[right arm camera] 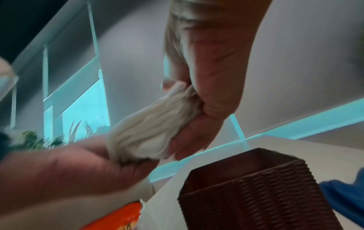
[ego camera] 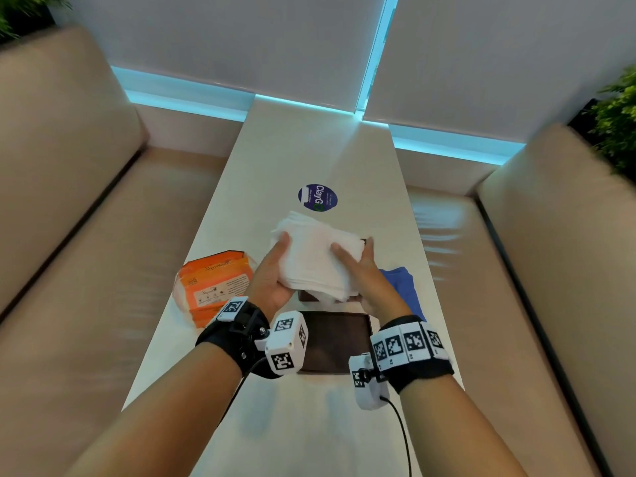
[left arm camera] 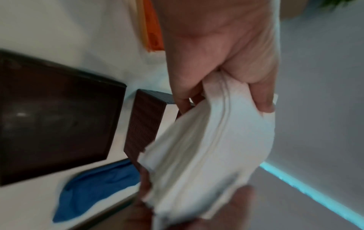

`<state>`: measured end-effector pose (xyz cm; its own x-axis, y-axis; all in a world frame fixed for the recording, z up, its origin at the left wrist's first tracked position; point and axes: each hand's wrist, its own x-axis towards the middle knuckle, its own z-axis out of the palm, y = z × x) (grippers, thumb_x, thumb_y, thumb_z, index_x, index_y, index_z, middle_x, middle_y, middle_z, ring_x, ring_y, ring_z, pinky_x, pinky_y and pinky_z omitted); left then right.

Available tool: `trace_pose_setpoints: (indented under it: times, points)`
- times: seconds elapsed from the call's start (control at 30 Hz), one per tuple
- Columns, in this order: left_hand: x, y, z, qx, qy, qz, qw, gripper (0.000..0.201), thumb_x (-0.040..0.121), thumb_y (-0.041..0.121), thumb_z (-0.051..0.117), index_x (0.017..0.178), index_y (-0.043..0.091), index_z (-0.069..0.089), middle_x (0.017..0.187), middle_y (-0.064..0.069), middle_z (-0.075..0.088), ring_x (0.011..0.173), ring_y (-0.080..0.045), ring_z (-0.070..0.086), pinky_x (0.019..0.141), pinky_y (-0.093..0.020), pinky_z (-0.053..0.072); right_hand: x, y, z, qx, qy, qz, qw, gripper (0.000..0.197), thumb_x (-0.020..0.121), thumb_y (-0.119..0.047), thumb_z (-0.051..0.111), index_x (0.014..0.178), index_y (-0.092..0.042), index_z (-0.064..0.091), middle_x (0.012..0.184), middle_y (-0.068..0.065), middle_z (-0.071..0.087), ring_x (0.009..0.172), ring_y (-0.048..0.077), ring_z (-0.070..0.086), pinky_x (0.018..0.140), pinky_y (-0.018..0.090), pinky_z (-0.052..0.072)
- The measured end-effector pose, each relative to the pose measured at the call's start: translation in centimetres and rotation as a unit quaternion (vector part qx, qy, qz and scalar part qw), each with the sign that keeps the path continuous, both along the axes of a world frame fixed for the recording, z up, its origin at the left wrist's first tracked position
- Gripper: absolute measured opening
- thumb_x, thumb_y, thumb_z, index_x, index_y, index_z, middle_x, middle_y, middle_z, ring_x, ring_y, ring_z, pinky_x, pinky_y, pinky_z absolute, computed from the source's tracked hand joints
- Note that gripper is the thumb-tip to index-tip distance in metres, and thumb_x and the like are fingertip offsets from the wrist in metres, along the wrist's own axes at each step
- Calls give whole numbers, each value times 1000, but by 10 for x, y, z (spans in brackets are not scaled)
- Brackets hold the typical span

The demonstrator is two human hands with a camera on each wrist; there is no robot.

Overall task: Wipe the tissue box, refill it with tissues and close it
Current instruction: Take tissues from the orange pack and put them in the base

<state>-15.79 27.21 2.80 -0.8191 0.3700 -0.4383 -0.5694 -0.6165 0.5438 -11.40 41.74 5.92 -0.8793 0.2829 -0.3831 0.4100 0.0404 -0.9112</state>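
Note:
Both hands hold a thick stack of white tissues [ego camera: 315, 256] above the open brown woven tissue box [right arm camera: 256, 191]. My left hand [ego camera: 275, 270] grips the stack's left edge, thumb on top. On the right edge, my right hand [ego camera: 358, 266] grips it too, fingers underneath. The stack [left arm camera: 206, 147] sags between the hands. In the head view the box [ego camera: 309, 296] is mostly hidden under the tissues. Its dark brown lid [ego camera: 335, 342] lies flat on the table just in front of the box.
An opened orange tissue packet [ego camera: 213, 287] lies left of the box. A blue cloth [ego camera: 401, 287] is on the right. A round blue sticker [ego camera: 317, 197] sits further back on the narrow white table [ego camera: 309, 149]. Beige sofas flank the table.

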Motion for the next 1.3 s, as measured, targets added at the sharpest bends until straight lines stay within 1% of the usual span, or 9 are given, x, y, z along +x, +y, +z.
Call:
trace_pose_setpoints:
  times: [0.13,0.4,0.57,0.67,0.77,0.93,1.13,1.23,1.3]
  points:
    - [-8,-8,-6,-89,-29,-84,992,33,87,33,64,110,9,62,97,-11,73,93,-26,66,74,-39,58,6,24,3,-32,-61,63,996,58,85,-19,69,136,-19,39,126,7,59,95,20,62,55,28,56]
    - [-27,17,0,-214,173,-51,960,64,94,1,51,147,21,22,140,-4,44,118,-21,51,93,-35,49,-15,50,-9,40,69,13,997,76,89,4,57,149,-23,18,150,6,37,132,24,44,111,47,38]
    - [-38,26,0,-202,201,-77,955,55,94,12,55,143,19,32,135,-5,52,118,-22,55,90,-34,54,-23,62,-9,-17,35,3,999,50,90,-11,62,136,-13,42,135,13,55,116,26,57,97,41,50]
    - [-34,22,-4,-52,119,-69,989,44,90,27,58,131,14,50,122,-8,65,115,-26,60,88,-36,57,-21,61,-6,-68,42,-3,997,39,90,-8,60,128,-11,49,127,14,60,109,27,59,90,38,52]
    - [-23,23,-13,100,47,-45,993,82,59,40,85,129,14,54,126,-10,63,115,-27,61,96,-38,51,-16,42,-7,-122,113,-30,986,45,91,-2,56,134,-9,43,129,11,58,111,23,60,96,39,51]
    - [-19,27,-8,195,97,-45,975,107,59,45,84,147,13,33,147,-18,40,136,-39,37,106,-57,38,-4,15,-15,-94,175,-19,980,56,73,-9,76,116,-30,47,123,2,58,119,25,55,98,41,50]
    - [-21,29,5,188,110,-9,976,107,63,44,82,149,10,28,145,-20,40,136,-36,36,112,-54,30,-1,0,-14,50,248,11,967,73,71,-5,77,121,-39,35,120,-19,48,112,-13,49,96,13,45]
    - [-19,33,15,119,74,-3,990,100,62,39,84,145,9,37,146,-19,42,133,-35,42,101,-50,46,-9,4,-14,21,217,-36,975,87,66,-25,79,132,-47,28,133,-10,45,128,11,47,103,33,45]
    - [-21,35,13,68,44,9,997,84,69,31,80,141,8,43,135,-18,55,125,-36,52,97,-52,48,-14,15,-14,-40,168,-55,983,84,76,-16,75,142,-33,26,139,-1,45,130,22,47,103,44,46]
